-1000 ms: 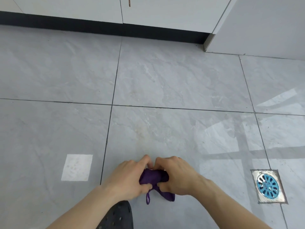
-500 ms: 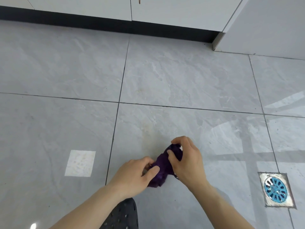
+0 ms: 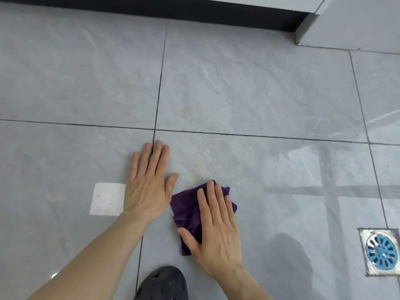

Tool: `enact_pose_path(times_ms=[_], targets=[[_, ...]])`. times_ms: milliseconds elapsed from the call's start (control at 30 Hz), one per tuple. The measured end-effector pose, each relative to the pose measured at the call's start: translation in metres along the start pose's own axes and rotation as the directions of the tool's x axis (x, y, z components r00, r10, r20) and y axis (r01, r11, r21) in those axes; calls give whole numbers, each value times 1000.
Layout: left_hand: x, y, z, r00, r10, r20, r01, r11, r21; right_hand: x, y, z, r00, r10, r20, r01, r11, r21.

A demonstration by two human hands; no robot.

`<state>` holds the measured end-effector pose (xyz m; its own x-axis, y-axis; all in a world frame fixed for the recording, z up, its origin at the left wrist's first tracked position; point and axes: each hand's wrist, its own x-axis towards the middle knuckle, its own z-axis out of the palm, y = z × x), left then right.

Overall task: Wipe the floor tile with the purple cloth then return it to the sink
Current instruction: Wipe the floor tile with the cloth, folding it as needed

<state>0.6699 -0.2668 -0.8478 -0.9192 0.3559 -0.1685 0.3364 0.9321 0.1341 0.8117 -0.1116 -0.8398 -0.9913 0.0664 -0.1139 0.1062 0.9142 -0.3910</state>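
The purple cloth [image 3: 186,211] lies spread flat on a grey floor tile [image 3: 281,182], low in the middle of the view. My right hand [image 3: 218,232] rests flat on top of it, palm down with fingers extended, covering the cloth's right half. Just to the left, my left hand [image 3: 149,187] lies flat on the bare floor across a grout line, fingers apart and holding nothing; its thumb nearly touches the cloth's corner. A faint pale stain [image 3: 199,167] marks the tile just beyond the cloth. No sink is in view.
A square floor drain [image 3: 382,252] with a blue grate sits at the right edge. My dark perforated shoe [image 3: 162,284] is at the bottom. A bright square light patch [image 3: 107,199] lies left of my left hand. A black cabinet plinth [image 3: 194,9] and a wall corner [image 3: 303,29] run along the top.
Both hands were bunching the cloth between them. Now the cloth lies spread on the tile under my flat right hand, and my left hand has let go and rests on the floor.
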Motion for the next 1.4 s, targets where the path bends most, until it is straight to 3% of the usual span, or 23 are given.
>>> enact_pose_path(times_ms=[333,467,667,967,1100,1200,1333,1400], targets=[[3,-7,5,1000,-6,-11,5,994,-111,121,8,-5,987,-150,-51,147,988,-50],[3,-7,4,1000,-26,5,26,991,-131,153,21,-15,992,-109,-59,106,993,-48],[3,-6,2,1000,-19,19,21,993,-116,103,40,-18,986,108,-126,-105,994,26],[2,-6,-1,999,5,33,-1,993,-116,50,45,-26,998,70,-9,-69,997,24],[3,-5,-8,999,-19,29,25,975,-221,48,49,-55,996,82,38,-88,976,201],[5,15,-25,995,95,-6,-94,968,-231,47,66,-76,997,72,-36,-65,983,174],[12,58,-44,921,382,76,-346,891,-296,52,78,-77,987,-94,128,83,993,84],[10,71,-43,884,446,138,-397,875,-278,54,79,-71,975,-164,147,155,985,70]])
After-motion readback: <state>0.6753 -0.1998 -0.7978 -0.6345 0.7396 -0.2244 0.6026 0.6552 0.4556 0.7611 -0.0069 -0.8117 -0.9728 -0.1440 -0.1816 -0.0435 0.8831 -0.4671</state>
